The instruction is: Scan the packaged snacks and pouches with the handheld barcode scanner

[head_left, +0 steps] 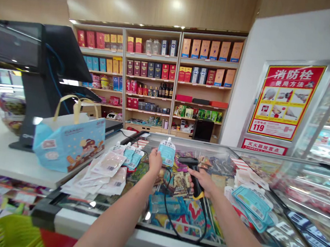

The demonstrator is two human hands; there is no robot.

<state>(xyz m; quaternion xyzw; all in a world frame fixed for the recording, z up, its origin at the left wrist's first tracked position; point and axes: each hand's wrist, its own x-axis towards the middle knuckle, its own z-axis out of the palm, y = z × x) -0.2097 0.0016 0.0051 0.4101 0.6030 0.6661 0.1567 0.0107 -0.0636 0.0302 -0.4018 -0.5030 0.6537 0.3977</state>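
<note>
A lime-green basket [9, 229] sits low at the near left. Next comes the glass-topped case [69, 220], with bright snack packs under the glass. The scanner's black cord [165, 194] hangs in a loop over it, likely left slack so the scanner can swing about.

The right hand [203, 181] wraps around the handle of the barcode scanner [189, 161], perhaps because it fits the fist well. Its nose points left, at the pouch. The left hand [155, 160] pinches the blue-and-white spout pouch [166, 155] by its left edge, which seems to keep its front clear. The pouch is over the middle of the case. It stands about upright, long way up and down, spout at the top.

White pouches [109, 165] lie heaped on the left, and blue pouches [252, 203] on the right, maybe to keep the middle free. Far back, wall shelves [177, 73] hold boxes.
</note>
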